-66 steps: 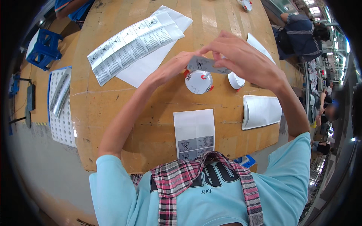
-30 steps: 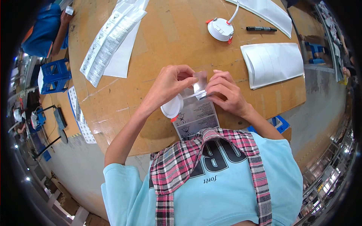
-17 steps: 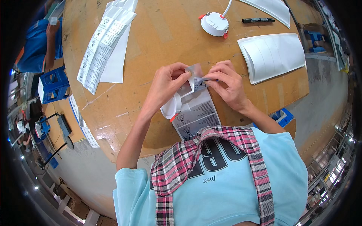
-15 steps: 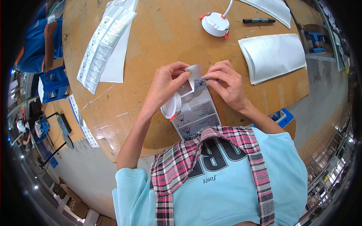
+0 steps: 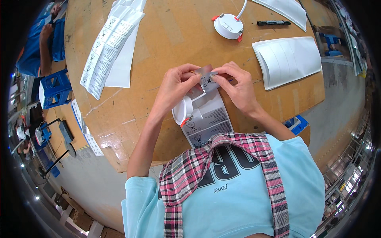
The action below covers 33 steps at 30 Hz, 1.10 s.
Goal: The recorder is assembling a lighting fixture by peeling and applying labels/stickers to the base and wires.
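Observation:
A small silver printed label (image 5: 208, 82) is pinched between the fingertips of both hands above the table. My left hand (image 5: 173, 87) is closed on its left edge, thumb against forefinger. On the other side, my right hand (image 5: 241, 88) grips the upper right corner between thumb and fingers. A white round downlight (image 5: 183, 110) with a red clip rests below my left wrist, its white cable looping up toward the label. Under it lies a silver sheet of printed labels (image 5: 212, 119), which reaches to the table's near edge. The fingers partly hide the label's edges.
A second white downlight (image 5: 228, 26) with red clips sits at the far side, beside a black marker (image 5: 274, 23). Folded white sheets (image 5: 291, 61) lie to the right, long label sheets (image 5: 106, 53) to the left. A co-worker in blue (image 5: 33, 55) is at far left.
My right hand has shifted slightly left and up, closer to my left hand. The label has turned, so its printed face shows more. The downlight has moved slightly right.

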### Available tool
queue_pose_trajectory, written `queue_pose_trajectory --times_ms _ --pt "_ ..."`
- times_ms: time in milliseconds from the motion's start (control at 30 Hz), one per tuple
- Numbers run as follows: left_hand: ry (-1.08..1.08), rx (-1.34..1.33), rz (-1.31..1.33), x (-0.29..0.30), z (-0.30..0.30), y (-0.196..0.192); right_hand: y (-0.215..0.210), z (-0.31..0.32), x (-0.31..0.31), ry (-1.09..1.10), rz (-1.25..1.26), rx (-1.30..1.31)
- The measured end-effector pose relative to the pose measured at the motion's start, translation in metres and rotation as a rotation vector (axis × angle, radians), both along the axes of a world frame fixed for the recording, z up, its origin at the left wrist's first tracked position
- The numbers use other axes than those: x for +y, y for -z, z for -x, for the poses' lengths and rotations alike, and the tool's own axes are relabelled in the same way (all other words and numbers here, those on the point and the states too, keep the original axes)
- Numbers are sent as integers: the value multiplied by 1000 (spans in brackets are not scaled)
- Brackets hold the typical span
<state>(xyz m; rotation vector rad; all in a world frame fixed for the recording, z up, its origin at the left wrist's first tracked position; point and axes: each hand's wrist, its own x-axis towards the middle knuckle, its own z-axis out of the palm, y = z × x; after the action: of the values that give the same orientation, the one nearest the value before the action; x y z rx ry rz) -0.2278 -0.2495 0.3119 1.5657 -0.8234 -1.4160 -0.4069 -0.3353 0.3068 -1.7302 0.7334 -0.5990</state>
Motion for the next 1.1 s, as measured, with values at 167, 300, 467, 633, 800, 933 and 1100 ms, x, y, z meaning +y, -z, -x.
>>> queue_pose_trajectory --times_ms 167,300,467,633,800,933,1100 --pt "-9 37 -4 0 -3 3 -5 -12 2 84 -48 26" --pt "-32 86 -20 0 -4 3 -9 -17 1 92 -132 37" --pt "-33 105 -36 -2 -5 0 -6 -20 2 119 -108 26" --pt "-40 140 -42 0 -6 1 -7 -24 3 136 -96 39" --pt "-31 151 -30 0 -6 1 -4 -25 4 146 -69 50" --pt "-40 141 -31 1 -6 -2 -3 -26 5 147 -49 59" --pt "-41 145 -45 1 -5 0 -1 -26 5 155 -29 68"
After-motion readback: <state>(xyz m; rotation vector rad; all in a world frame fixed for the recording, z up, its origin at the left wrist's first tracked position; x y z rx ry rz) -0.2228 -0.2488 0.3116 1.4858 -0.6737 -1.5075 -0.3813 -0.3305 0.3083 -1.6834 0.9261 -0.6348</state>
